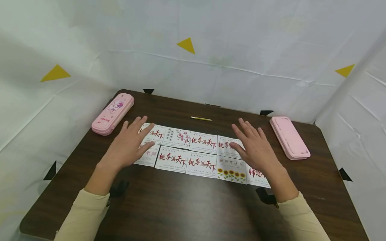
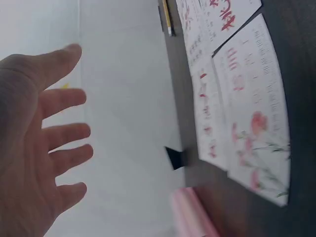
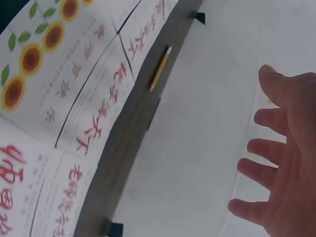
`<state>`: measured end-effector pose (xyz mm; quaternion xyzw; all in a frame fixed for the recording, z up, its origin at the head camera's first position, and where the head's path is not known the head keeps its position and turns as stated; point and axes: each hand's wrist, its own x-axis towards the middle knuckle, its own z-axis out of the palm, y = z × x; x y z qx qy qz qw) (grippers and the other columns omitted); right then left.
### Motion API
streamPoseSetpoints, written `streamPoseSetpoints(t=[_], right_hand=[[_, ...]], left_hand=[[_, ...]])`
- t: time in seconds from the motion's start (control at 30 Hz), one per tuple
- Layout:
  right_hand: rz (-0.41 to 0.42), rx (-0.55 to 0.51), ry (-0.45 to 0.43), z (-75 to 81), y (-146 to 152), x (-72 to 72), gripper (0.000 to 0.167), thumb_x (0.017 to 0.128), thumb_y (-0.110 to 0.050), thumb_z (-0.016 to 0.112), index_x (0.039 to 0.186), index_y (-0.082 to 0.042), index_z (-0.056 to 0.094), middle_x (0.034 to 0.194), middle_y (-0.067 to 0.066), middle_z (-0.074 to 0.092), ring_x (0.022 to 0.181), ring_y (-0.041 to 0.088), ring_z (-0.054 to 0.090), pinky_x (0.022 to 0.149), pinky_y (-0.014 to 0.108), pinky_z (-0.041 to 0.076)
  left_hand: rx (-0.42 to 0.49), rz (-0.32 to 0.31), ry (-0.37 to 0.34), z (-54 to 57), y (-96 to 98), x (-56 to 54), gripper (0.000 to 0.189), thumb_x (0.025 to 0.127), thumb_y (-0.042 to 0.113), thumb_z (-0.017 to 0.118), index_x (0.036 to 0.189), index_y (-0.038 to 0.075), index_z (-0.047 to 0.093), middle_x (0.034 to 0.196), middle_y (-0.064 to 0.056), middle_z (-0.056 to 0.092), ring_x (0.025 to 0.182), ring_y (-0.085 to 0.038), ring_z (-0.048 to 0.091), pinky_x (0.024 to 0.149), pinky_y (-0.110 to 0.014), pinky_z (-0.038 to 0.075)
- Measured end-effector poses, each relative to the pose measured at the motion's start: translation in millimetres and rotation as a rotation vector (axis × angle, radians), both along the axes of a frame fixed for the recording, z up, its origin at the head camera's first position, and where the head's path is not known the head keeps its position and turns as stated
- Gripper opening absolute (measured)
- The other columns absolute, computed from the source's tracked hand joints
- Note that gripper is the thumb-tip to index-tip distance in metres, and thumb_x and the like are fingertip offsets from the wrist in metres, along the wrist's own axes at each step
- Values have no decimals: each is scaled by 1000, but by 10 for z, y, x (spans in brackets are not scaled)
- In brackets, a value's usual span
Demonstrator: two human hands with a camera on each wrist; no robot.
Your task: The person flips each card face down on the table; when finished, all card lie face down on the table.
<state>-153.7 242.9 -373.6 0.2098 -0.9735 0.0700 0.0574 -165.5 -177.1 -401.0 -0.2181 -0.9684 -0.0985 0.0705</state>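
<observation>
Several white greeting cards with printed writing lie edge to edge in two rows on the dark table. My left hand (image 1: 126, 144) hovers over the left end of the rows, fingers spread, holding nothing. Part of a card with pink flowers (image 2: 259, 128) shows in the left wrist view. Over the right end, my right hand (image 1: 255, 147) is held with fingers apart and no object in it. It hides parts of the cards beneath. A sunflower card (image 1: 231, 170) lies in the near row, beside a card with red writing (image 1: 201, 164).
A pink pencil case (image 1: 113, 113) with a cartoon print stands at the table's far left. Another pink case (image 1: 289, 137) lies at the right. A yellow pencil (image 1: 201, 118) lies behind the cards. White sheeting (image 1: 229, 43) rises around the brown table (image 1: 181, 204).
</observation>
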Motion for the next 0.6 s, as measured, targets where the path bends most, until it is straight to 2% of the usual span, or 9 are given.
streamPoseSetpoints(t=[0.13, 0.23, 0.3, 0.43, 0.53, 0.6], right_hand=[[10, -172, -47, -11, -149, -6, 59, 98, -32, 60, 150, -10, 41, 154, 14, 36, 139, 35, 36, 109, 57, 31], [19, -403, -128, -68, -357, -40, 47, 99, -21, 60, 143, -8, 51, 142, 13, 52, 124, 32, 53, 98, 52, 46], [31, -573, -215, -142, -540, -85, 39, 100, -16, 58, 137, -6, 57, 133, 13, 60, 114, 30, 61, 92, 48, 51], [30, -918, -493, -374, -955, -217, 34, 100, -11, 57, 133, -2, 60, 124, 18, 64, 107, 28, 65, 85, 44, 56], [-4, -1150, -733, -555, -1268, -322, 37, 101, -9, 54, 137, 2, 55, 131, 22, 59, 114, 29, 63, 86, 42, 55], [-31, -1276, -859, -659, -1450, -383, 40, 102, -7, 51, 141, 4, 49, 137, 24, 54, 119, 30, 60, 89, 42, 54]], left_hand=[[131, 87, -47, -115, -77, -12, 62, 95, 35, 62, 148, 9, 44, 154, -21, 33, 139, -41, 34, 110, -60, 28], [217, 173, -101, -218, -116, -45, 57, 96, 33, 60, 145, 6, 47, 149, -22, 39, 133, -42, 40, 103, -61, 36], [269, 228, -146, -283, -138, -78, 54, 97, 31, 57, 144, 4, 48, 147, -24, 42, 131, -44, 41, 102, -63, 36], [330, 307, -214, -389, -171, -168, 52, 99, 29, 52, 143, 1, 48, 142, -26, 46, 129, -45, 42, 103, -64, 34], [351, 344, -227, -463, -187, -248, 51, 99, 28, 51, 143, 1, 48, 139, -28, 48, 127, -47, 44, 101, -64, 35], [361, 361, -231, -513, -191, -303, 52, 99, 28, 50, 143, 1, 48, 137, -29, 49, 125, -47, 45, 100, -64, 36]])
